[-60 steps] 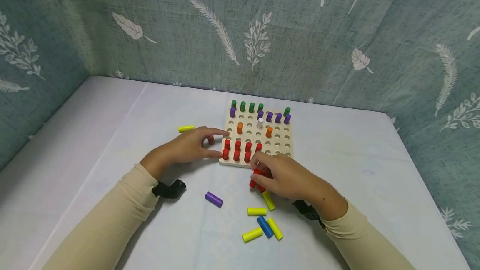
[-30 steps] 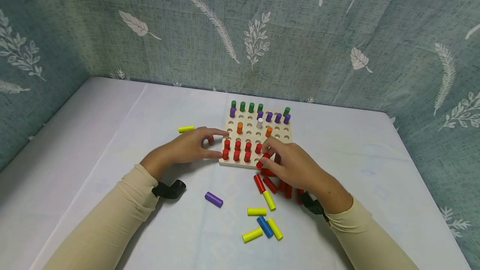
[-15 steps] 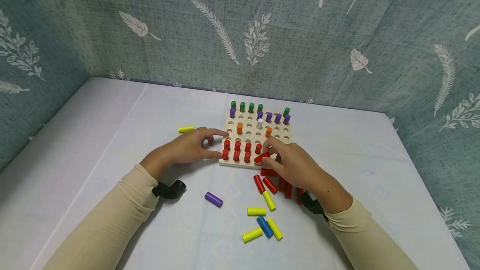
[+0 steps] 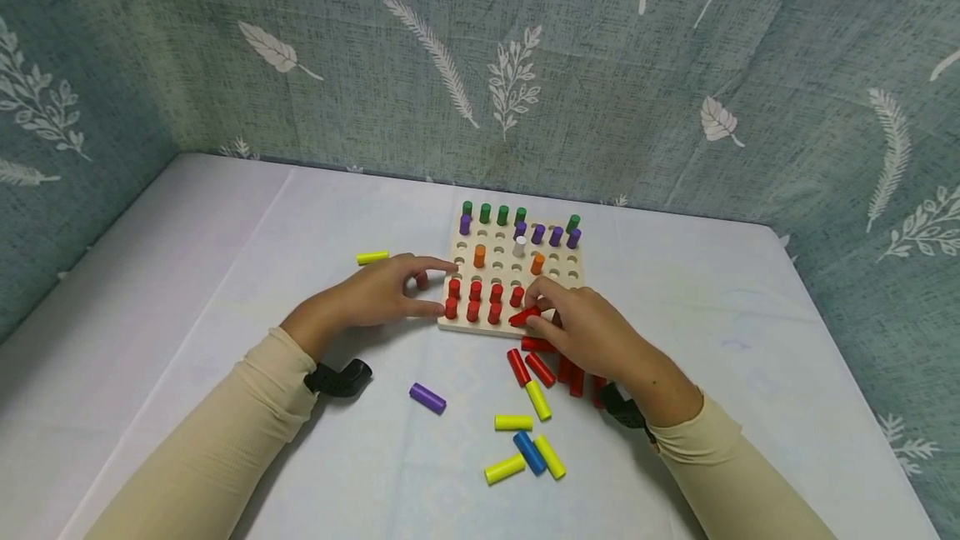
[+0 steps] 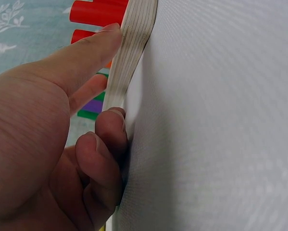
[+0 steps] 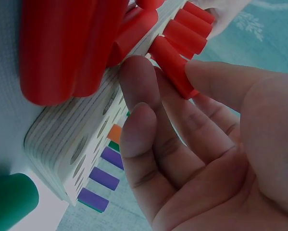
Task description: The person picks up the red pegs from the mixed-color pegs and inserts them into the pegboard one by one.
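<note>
The right hand has reached the board, pinching a red peg, tilted, not yet upright; the left hand stays spread.

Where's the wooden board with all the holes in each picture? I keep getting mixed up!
Head: the board is just right of the middle, a little low.
Left wrist: the board is at the top, a bit left of the middle, seen from its side.
Right wrist: the board slants from lower left to the top.
Shared landmark: red pegs standing in it.
</note>
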`<state>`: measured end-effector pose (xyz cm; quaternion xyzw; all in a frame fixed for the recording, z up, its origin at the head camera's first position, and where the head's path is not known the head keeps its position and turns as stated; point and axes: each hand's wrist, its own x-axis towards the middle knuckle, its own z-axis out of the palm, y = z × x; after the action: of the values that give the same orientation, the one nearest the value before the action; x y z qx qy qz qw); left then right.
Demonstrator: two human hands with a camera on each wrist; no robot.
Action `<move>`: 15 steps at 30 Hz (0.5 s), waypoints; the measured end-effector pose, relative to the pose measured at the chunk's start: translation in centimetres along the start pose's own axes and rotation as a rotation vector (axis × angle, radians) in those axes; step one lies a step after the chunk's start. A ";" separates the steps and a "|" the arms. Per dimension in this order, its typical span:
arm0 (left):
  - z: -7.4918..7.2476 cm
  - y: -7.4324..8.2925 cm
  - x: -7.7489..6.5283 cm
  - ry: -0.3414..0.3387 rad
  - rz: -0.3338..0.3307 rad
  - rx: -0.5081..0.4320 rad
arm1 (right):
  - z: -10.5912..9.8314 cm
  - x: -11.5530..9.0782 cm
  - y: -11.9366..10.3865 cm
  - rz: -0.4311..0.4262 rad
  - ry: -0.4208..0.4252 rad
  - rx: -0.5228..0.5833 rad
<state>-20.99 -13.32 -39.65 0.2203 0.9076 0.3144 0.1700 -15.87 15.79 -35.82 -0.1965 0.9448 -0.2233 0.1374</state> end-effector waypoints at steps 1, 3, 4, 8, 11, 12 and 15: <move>0.0 0.0 0.0 0.000 -0.003 -0.001 | 0.0 0.0 0.0 -0.002 -0.001 -0.004; 0.0 0.0 0.0 -0.001 -0.008 -0.001 | 0.0 0.0 0.0 -0.009 -0.004 -0.011; 0.0 0.0 0.0 0.000 -0.010 0.000 | 0.0 0.0 0.1 -0.013 -0.005 -0.015; 0.0 0.0 0.0 0.003 -0.013 0.005 | 0.1 0.0 0.2 -0.028 -0.009 -0.038; 0.0 0.0 0.0 0.003 -0.016 0.003 | 0.2 0.0 0.3 -0.037 -0.007 -0.058; 0.0 0.0 -0.1 0.002 -0.018 0.002 | 0.2 0.0 0.3 -0.040 -0.005 -0.063; 0.0 0.0 -0.1 0.002 -0.022 0.001 | 0.3 0.1 0.3 -0.056 0.007 -0.080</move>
<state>-20.93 -13.32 -39.64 0.2104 0.9103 0.3121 0.1725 -15.90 15.87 -36.21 -0.2274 0.9476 -0.1900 0.1197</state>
